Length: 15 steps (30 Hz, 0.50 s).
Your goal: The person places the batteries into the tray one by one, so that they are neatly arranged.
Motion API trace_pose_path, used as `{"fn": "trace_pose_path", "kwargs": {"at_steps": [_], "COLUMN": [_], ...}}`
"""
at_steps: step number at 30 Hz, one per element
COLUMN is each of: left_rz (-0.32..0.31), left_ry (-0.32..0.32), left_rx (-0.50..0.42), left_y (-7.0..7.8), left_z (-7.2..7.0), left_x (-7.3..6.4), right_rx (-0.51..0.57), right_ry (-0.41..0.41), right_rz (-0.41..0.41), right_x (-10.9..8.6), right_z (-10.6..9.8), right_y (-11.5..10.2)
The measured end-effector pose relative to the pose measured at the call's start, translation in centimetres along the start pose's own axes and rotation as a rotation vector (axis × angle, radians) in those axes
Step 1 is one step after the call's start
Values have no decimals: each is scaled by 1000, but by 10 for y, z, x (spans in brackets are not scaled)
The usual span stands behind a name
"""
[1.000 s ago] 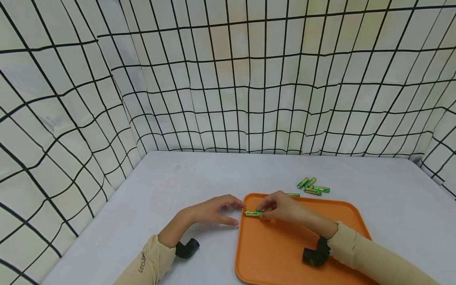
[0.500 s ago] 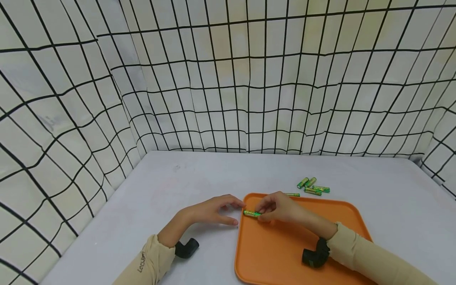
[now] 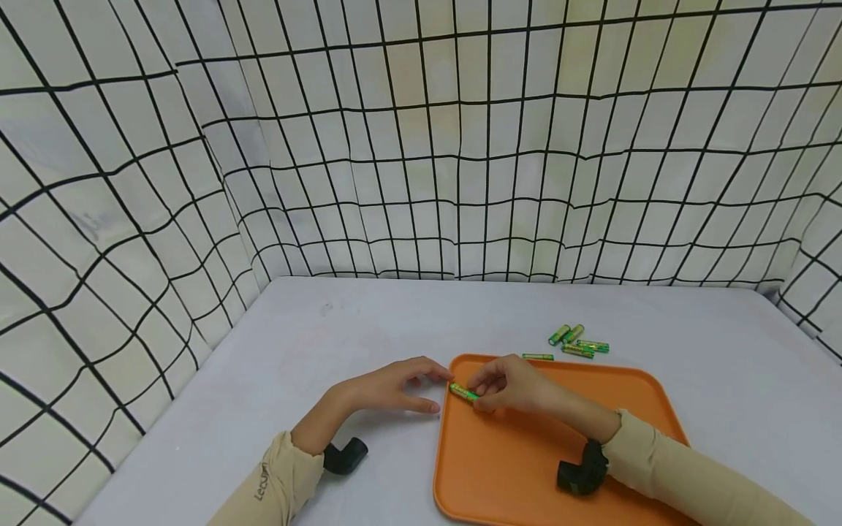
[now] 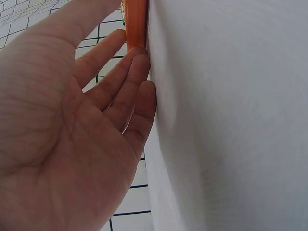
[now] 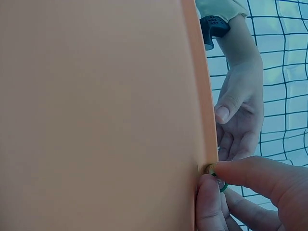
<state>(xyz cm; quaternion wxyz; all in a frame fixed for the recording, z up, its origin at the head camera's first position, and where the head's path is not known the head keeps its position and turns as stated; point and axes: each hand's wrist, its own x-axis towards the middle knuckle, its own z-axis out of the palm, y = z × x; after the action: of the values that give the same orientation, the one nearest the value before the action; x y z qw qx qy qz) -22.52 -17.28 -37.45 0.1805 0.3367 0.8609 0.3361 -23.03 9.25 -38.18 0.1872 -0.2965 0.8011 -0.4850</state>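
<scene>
My right hand (image 3: 520,383) pinches a small green-and-gold battery (image 3: 463,392) between thumb and fingers at the far left corner of the orange tray (image 3: 513,460). The battery lies slanted, its left end near the tray's left rim. In the right wrist view only the battery's end (image 5: 210,169) shows; the fingers hide the rest. My left hand (image 3: 397,387) is just left of that corner, fingers loosely extended and holding nothing. In the left wrist view its fingertips (image 4: 140,57) are at the tray's outer edge (image 4: 136,24).
Behind the tray's far rim lies one battery (image 3: 538,356). Several more batteries (image 3: 577,350) are grouped a little farther right on the white table (image 3: 368,321). A black net (image 3: 421,175) over white sheeting encloses the back and sides.
The battery in my right hand has turned from lying nearly sideways to slanting, its left end now farther back. The right hand has shifted slightly left; the left hand has stayed in place.
</scene>
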Motion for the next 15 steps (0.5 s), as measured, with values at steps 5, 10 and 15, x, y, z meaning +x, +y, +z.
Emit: {"fn": "trace_pose_path", "kwargs": {"at_steps": [5,10,15], "left_rz": [-11,-13,-18], "left_ry": [-3,-5,-4], "left_rx": [-5,-8,-15], "left_y": [0,0,0], "left_z": [0,0,1], "left_x": [0,-1,-1], "right_rx": [55,79,97], "right_ry": [-41,-71,-74], "right_rz": [27,23,13], "right_x": [-1,-1,0], "right_z": [3,7,8], "right_y": [-2,-2,-1]}}
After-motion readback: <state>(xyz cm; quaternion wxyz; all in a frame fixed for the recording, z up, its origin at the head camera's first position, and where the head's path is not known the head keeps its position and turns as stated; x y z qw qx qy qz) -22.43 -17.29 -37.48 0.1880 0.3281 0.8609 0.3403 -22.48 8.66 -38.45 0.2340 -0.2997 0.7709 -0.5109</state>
